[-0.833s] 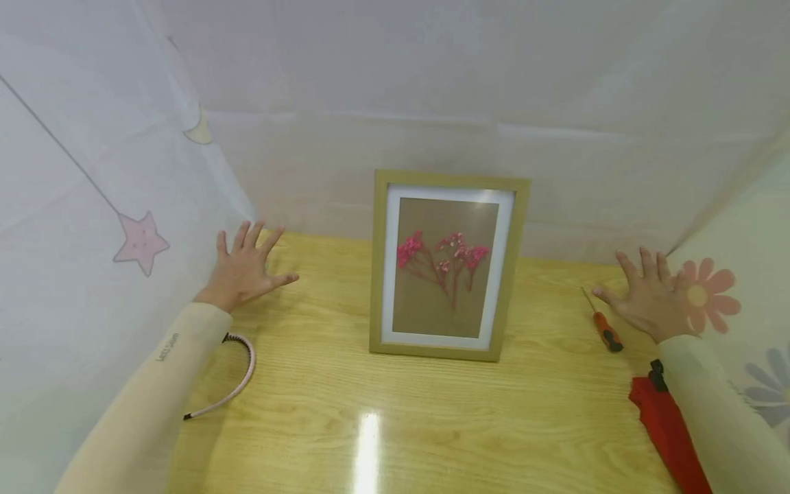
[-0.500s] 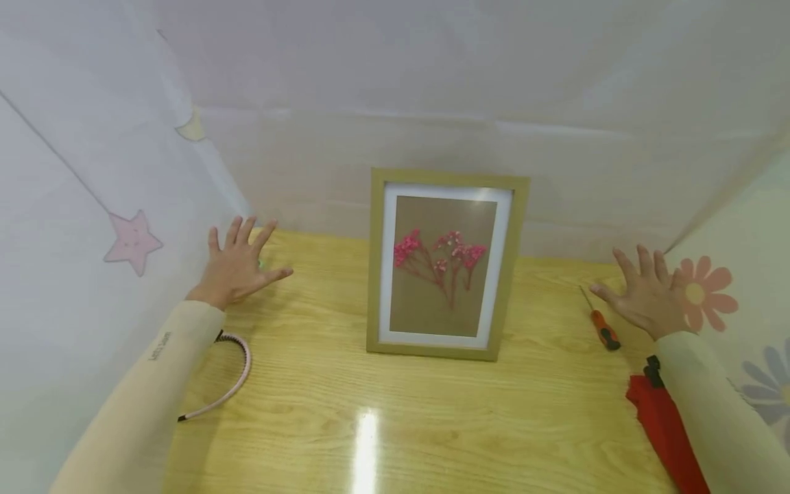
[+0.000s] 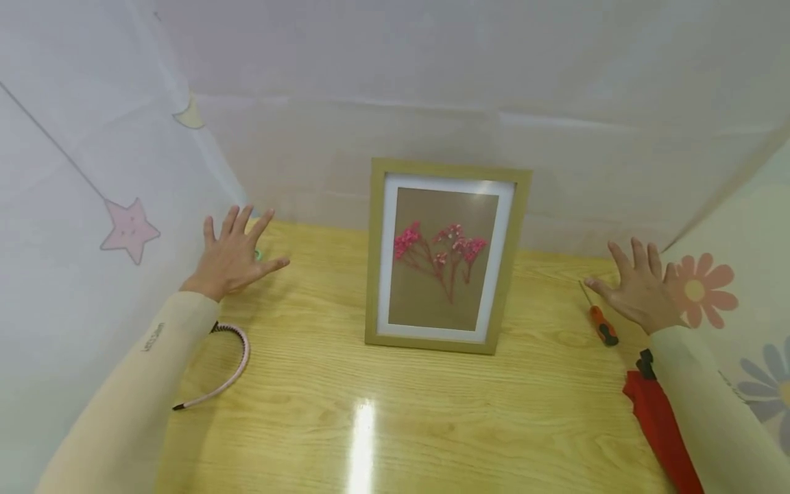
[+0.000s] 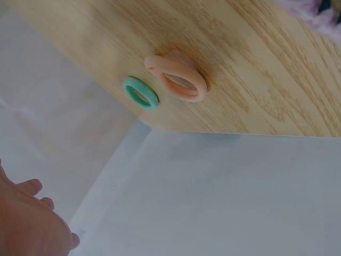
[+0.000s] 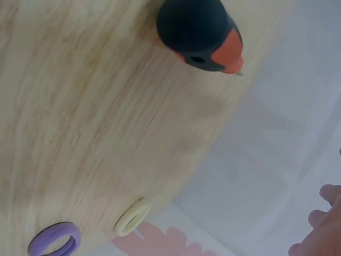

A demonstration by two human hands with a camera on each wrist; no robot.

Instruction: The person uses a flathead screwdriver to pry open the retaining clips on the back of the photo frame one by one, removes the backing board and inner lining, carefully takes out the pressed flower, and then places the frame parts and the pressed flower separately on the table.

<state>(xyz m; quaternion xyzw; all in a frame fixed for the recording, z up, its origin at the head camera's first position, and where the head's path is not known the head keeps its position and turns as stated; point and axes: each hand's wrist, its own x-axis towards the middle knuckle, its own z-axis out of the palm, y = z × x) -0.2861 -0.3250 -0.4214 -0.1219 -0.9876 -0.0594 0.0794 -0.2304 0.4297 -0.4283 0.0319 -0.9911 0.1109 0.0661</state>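
Observation:
My left hand [image 3: 228,261] is held out over the table's far left corner, fingers spread, holding nothing. Beneath it in the left wrist view lie a green ring [image 4: 145,87] and a larger peach ring [image 4: 178,66]. Over the far right corner, my right hand [image 3: 642,291] is likewise spread and holds nothing. Just beside its thumb lies an orange and black screwdriver [image 3: 600,324]. The right wrist view shows a purple ring [image 5: 40,242] and a pale yellow ring [image 5: 141,217] near the edge. A picture frame [image 3: 441,257] with pressed pink flowers stands upright between the hands.
A pink headband [image 3: 244,353] lies by my left sleeve, which covers part of it. A folded red umbrella [image 3: 660,425] lies along my right forearm. Pale printed cloth walls [image 3: 432,82] enclose the wooden table [image 3: 469,425] at the back and both sides.
The head view has shifted slightly, so the things sit a little higher and further left. Both hands stay spread in nearly the same places. The objects on the table have not moved.

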